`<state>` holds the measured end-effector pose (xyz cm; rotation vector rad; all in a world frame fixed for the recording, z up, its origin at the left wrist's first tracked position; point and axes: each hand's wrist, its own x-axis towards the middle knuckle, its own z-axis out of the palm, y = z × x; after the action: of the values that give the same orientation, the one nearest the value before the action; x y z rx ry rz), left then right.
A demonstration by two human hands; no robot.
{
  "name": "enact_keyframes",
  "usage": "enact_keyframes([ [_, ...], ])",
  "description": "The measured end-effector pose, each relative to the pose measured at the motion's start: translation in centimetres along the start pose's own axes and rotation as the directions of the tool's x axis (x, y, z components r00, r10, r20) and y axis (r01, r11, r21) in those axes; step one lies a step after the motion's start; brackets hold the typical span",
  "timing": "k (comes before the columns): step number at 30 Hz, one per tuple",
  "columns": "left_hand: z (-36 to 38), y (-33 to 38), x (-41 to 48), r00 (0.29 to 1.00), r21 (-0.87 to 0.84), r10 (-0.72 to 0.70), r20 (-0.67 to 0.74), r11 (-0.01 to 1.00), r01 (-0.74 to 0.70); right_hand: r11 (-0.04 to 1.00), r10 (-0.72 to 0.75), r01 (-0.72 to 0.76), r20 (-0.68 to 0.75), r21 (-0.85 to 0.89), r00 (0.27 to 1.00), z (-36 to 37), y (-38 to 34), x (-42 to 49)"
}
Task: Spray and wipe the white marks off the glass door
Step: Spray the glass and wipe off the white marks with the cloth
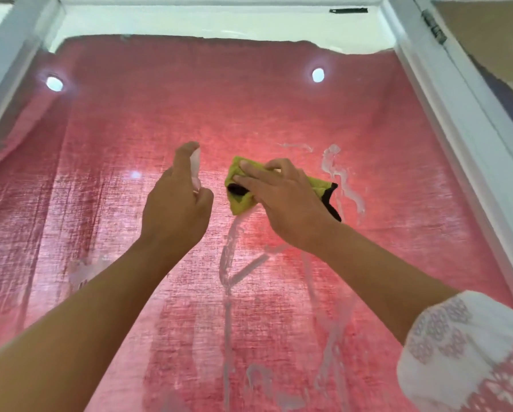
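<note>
glass door (124, 135), white-framed, red fabric (279, 99) behind, white marks (335, 171) across middle and lower pane.
left hand (175, 206) curled round small spray bottle (195, 165) (mostly hidden); right hand (282, 200), fingers flat, presses yellow-green cloth (240, 203) on glass beside upper mark.

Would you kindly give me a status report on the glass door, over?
Left grip holds spray bottle. Right grip presses yellow-green cloth on glass door. White marks right of and below cloth. Nothing in the way.
</note>
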<state>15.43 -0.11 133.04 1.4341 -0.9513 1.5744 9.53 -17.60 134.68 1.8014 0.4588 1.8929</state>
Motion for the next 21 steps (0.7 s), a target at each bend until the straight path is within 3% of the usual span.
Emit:
enact_keyframes([
  [3, 0.5, 1.2, 0.0, 0.999, 0.020, 0.010, 0.046, 1.000, -0.011, 0.994, 0.108, -0.107, -0.106, 0.017, 0.988, -1.4, 1.2, -1.2],
  [8, 2.6, 4.8, 2.0, 0.988, 0.035, 0.059, 0.145, 0.997, -0.065, 0.946, 0.306, -0.323, -0.313, -0.002, 0.899, -4.2, 4.6, -3.5],
  [14, 6.3, 8.7, 3.6, 0.971, 0.061, 0.108, 0.213, 0.990, -0.124, 0.909, 0.406, -0.416, -0.277, 0.022, 0.871, -6.2, 7.9, -5.8],
  [21, 7.0, 10.3, 4.9, 0.972, 0.036, 0.154, 0.178, 0.986, -0.163, 0.890, 0.443, -0.456, -0.246, 0.002, 0.862, -7.6, 10.1, -6.8],
])
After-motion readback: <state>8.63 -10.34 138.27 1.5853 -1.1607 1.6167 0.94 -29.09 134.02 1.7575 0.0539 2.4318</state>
